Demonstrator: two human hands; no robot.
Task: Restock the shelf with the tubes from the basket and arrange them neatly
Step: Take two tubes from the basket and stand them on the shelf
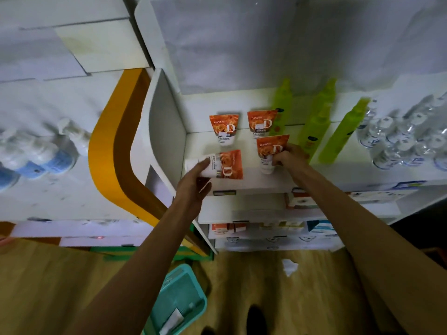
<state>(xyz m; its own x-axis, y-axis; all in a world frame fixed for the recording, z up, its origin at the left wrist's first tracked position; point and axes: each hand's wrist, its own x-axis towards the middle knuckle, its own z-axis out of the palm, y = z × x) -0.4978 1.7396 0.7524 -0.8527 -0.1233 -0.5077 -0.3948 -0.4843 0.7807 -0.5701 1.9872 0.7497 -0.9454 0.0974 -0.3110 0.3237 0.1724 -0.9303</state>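
Note:
Two orange-and-white tubes (224, 128) (261, 124) stand cap-down at the back of the white shelf (246, 184). My right hand (289, 157) grips a third tube (271, 151), upright in front of them. My left hand (196, 180) holds a fourth tube (222, 164) lying sideways at the shelf's front left, cap pointing left. The teal basket (181, 301) sits on the floor below, with at least one tube (174, 319) in it.
Three tall green bottles (316, 122) stand right of the tubes, then several clear bottles (401, 139). A white side panel (164, 122) closes the shelf on the left. Lower shelves hold small boxes (300, 201). A paper scrap (289, 265) lies on the wooden floor.

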